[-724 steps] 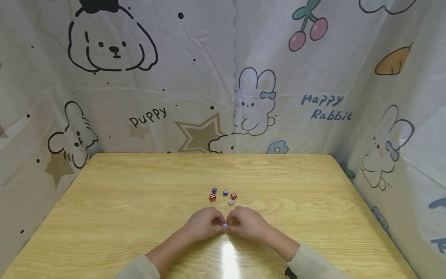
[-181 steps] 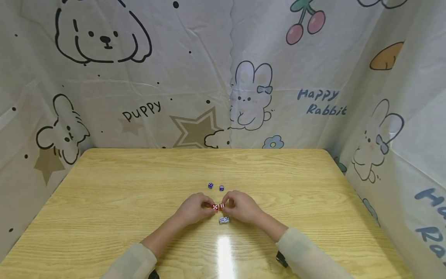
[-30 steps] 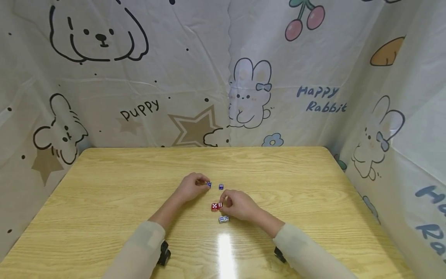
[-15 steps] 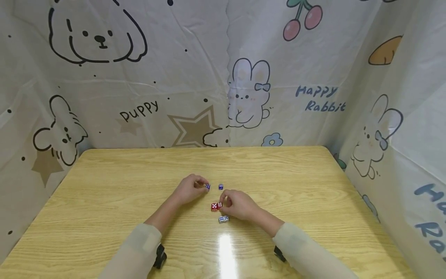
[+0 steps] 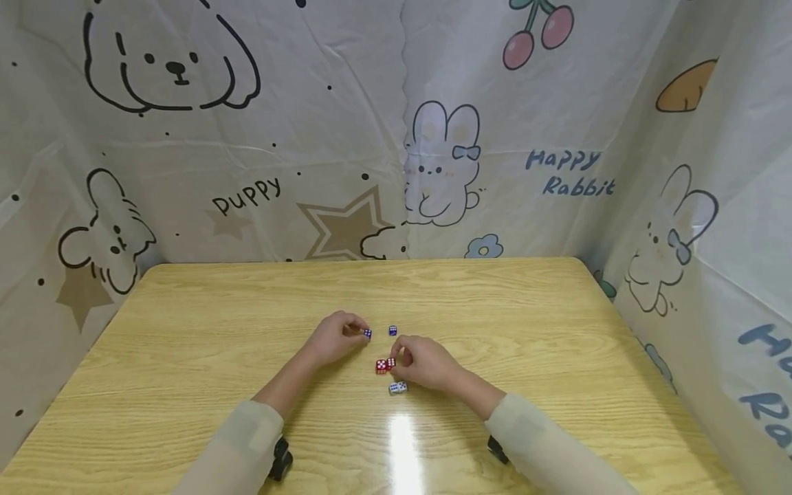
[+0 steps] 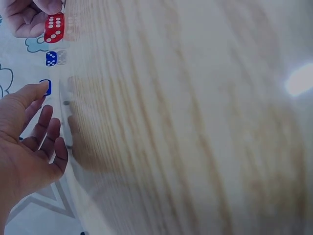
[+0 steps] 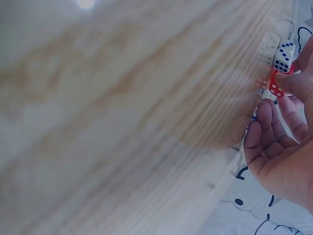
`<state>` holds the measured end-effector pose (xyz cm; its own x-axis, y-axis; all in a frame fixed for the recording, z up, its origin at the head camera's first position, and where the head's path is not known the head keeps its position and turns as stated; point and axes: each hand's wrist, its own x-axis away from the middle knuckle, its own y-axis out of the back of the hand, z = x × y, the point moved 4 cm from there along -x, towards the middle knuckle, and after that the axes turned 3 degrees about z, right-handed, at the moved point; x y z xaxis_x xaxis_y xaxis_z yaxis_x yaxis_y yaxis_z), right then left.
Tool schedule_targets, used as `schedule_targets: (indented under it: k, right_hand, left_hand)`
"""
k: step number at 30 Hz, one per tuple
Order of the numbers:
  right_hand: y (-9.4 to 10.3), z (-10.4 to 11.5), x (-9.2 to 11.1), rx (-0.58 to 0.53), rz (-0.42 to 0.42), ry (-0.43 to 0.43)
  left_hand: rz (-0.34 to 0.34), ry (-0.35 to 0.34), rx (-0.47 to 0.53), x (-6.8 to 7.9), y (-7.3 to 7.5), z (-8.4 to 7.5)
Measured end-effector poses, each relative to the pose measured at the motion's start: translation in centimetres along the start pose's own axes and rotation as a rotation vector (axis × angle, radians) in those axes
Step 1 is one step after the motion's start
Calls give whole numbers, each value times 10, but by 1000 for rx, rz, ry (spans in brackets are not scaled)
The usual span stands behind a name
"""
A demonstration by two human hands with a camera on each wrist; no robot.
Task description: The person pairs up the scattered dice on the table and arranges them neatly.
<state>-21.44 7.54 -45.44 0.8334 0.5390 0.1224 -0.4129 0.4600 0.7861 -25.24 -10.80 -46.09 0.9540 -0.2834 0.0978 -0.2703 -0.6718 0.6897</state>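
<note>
My left hand [image 5: 337,338] pinches a blue die [image 5: 368,334] between thumb and fingers, left of a second blue die [image 5: 392,331] that sits alone. In the left wrist view, the thumb partly covers the held blue die [image 6: 47,88]. My right hand [image 5: 427,362] pinches the right one of two red dice [image 5: 391,363]; the left red die [image 5: 381,366] stands right against it. Nearer the person, two white dice [image 5: 398,388] sit side by side. In the right wrist view, a white die [image 7: 284,55] partly hides the red dice.
Everything stands on a light wooden table [image 5: 204,330]. A printed cloth [image 5: 346,137] hangs behind the table and along both sides. A bright light reflection lies on the tabletop near the front.
Over the last second my left hand has drawn its blue die slightly nearer. Since six seconds ago it has left the red dice, now side by side. The white dice were paired earlier.
</note>
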Motion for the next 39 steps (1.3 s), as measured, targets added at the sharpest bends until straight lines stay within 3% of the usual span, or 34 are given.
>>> schedule_targets:
  k: [15, 22, 39]
  right_hand:
    - [-2, -2, -2, 11, 8, -2]
    - [-1, 0, 0, 12, -6, 40]
    - [1, 2, 0, 28, 15, 5]
  left_hand:
    - [12, -14, 6, 2, -2, 4]
    - [14, -19, 0, 0, -3, 6]
    - [28, -17, -22, -5, -5, 10]
